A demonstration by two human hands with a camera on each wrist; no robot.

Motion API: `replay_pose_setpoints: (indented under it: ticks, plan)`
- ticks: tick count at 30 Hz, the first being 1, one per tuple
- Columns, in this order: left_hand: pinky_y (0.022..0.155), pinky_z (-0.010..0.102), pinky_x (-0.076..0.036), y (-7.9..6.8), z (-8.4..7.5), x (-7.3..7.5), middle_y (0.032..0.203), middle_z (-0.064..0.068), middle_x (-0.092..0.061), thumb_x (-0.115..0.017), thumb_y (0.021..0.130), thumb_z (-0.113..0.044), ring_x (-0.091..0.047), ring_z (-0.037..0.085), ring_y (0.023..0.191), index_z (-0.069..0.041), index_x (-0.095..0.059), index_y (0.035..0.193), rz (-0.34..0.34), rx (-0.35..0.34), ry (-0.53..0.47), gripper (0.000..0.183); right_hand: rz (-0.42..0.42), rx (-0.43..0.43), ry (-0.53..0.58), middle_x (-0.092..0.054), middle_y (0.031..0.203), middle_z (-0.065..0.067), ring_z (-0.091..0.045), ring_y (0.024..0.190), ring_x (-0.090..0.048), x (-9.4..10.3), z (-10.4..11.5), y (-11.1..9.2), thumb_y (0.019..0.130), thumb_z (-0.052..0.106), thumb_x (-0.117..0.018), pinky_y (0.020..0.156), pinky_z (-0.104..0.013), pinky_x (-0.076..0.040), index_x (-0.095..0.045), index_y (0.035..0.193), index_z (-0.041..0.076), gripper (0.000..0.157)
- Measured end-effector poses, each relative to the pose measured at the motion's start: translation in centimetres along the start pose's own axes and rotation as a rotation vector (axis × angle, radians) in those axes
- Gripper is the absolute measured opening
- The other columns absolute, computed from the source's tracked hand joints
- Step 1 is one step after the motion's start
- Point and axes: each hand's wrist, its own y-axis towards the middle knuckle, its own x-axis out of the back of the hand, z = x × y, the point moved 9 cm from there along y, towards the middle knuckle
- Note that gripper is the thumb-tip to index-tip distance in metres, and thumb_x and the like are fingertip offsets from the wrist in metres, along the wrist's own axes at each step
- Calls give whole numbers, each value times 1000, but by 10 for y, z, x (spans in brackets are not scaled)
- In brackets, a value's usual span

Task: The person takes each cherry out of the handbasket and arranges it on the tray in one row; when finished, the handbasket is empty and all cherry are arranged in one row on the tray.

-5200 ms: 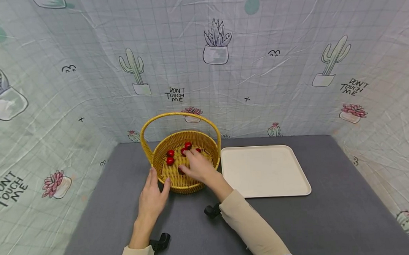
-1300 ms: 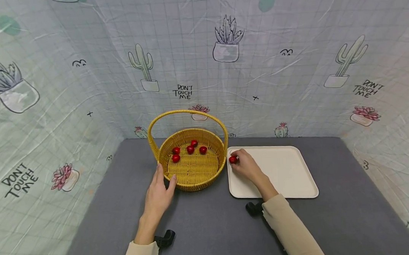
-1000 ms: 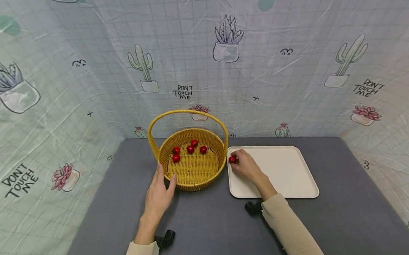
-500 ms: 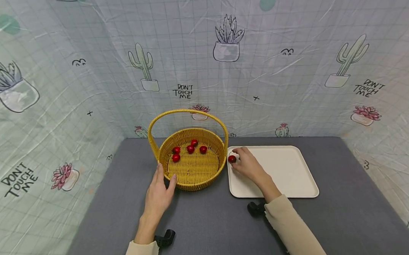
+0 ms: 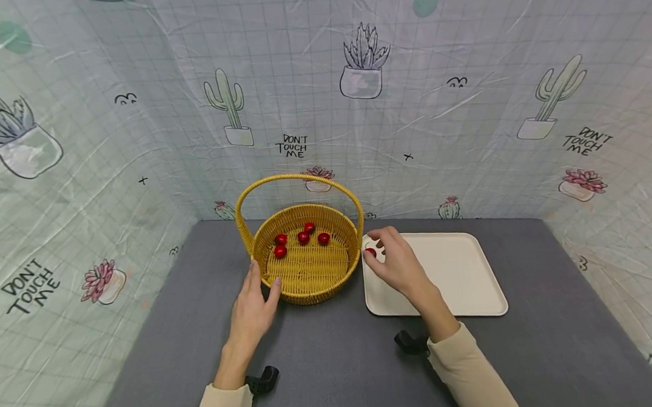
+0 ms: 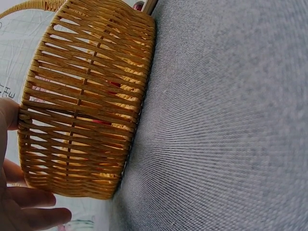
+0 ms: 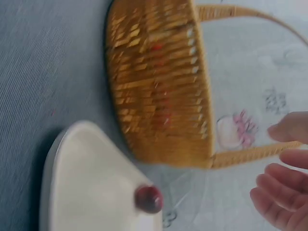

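Cactus-print cloth [image 5: 298,77] is hanging behind the grey tabletop [image 5: 322,361]. From the head, the left hand [image 5: 249,313] is resting straight-fingered against the yellow wicker basket [image 5: 308,298], where five red cherries [image 5: 303,238] are lying; the right hand [image 5: 400,267] is hovering, grasping nothing, over the white tray [image 5: 449,271]. At the left wrist, thumb and fingers are touching the basket without clenching; light, even pressure should be steadying it. At the right wrist, one cherry [image 7: 148,198] is sitting inside the tray near its rim, the fingers parting well apart from it; wide fingers should be sparing it a roll.
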Motion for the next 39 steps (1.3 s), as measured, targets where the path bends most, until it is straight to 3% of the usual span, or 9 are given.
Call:
replay_pose_setpoints:
  ticks: [5, 13, 23, 29, 39]
  plan:
    - [116, 57, -33, -1, 0, 0, 167, 18, -21, -45, 103, -54, -32, 40, 149, -6, -13, 161, 12, 11, 3, 82, -70, 114, 36, -64, 104, -15, -20, 79, -64, 7, 29, 2, 87, 12, -75, 68, -33, -58, -64, 117, 0, 34]
    - [116, 57, -33, -1, 1, 0, 167, 17, -19, -43, 102, -57, -33, 39, 149, -7, -12, 162, 16, 15, 12, 84, 11, 136, 40, -61, 105, -12, -25, 84, -61, -19, 46, 18, 90, 15, -72, 70, -32, -54, -63, 120, 0, 35]
    - [115, 58, -34, -1, -1, 1, 166, 19, -21, -44, 102, -55, -34, 41, 148, -5, -14, 161, 3, 8, 16, 83, 175, 40, 26, -63, 121, -15, -22, 88, -61, -67, 45, 52, 95, 21, -66, 75, -35, -54, -61, 130, 2, 41]
    - [116, 58, -33, -1, 0, 1, 167, 18, -20, -43, 103, -55, -33, 40, 148, -4, -13, 161, -2, -2, 16, 83, 261, -42, 3, -57, 132, -19, -29, 108, -65, -94, 35, 66, 96, 19, -66, 90, -42, -56, -59, 133, 1, 42]
    - [116, 58, -33, -1, -1, 2, 167, 18, -20, -43, 103, -57, -32, 40, 149, -5, -14, 161, -4, -1, 15, 83, 382, -168, -10, -52, 136, -21, -28, 108, -62, -127, 14, 78, 98, 18, -63, 89, -42, -54, -55, 136, 0, 42]
